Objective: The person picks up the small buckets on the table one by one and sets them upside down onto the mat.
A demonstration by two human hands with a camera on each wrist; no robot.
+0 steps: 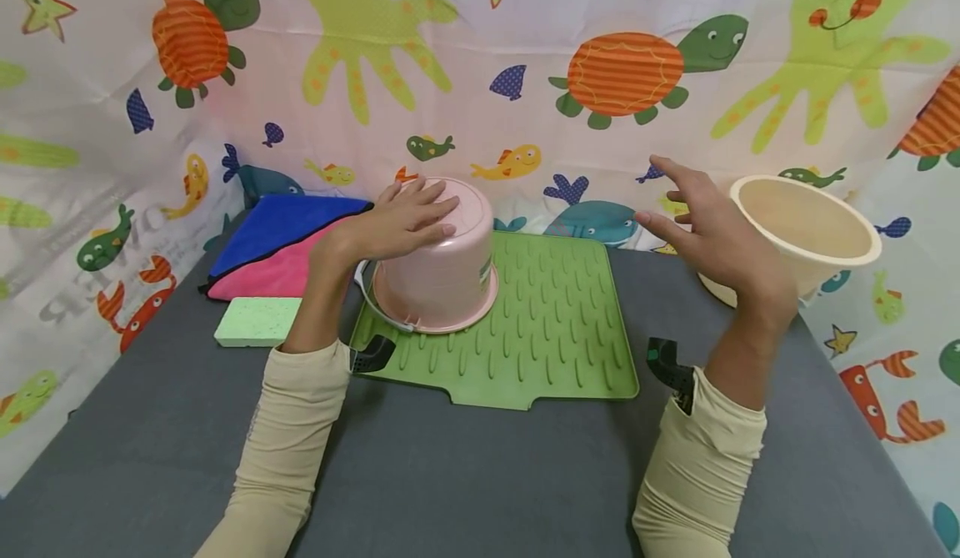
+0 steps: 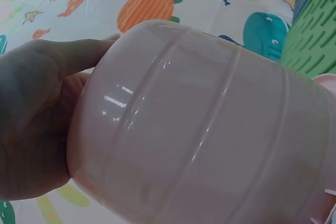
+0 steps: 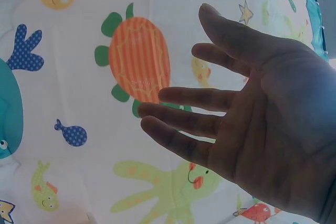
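Note:
An upside-down pink bucket (image 1: 438, 279) stands on the left part of a green ridged mat (image 1: 558, 316), its grey handle hanging at the left. My left hand (image 1: 401, 223) rests on the bucket's upturned base with fingers spread. In the left wrist view that hand (image 2: 39, 114) lies against the end of the bucket (image 2: 199, 124). My right hand (image 1: 712, 228) is raised in the air, fingers apart, holding nothing, near the cream basin (image 1: 806, 224). The right wrist view shows this hand (image 3: 262, 114) with its palm bare.
A blue and pink cloth (image 1: 281, 233) lies at the back left of the grey table (image 1: 480, 475), with a pale green sponge (image 1: 257, 322) in front of it. A patterned curtain (image 1: 457, 57) hangs behind the table and along its sides.

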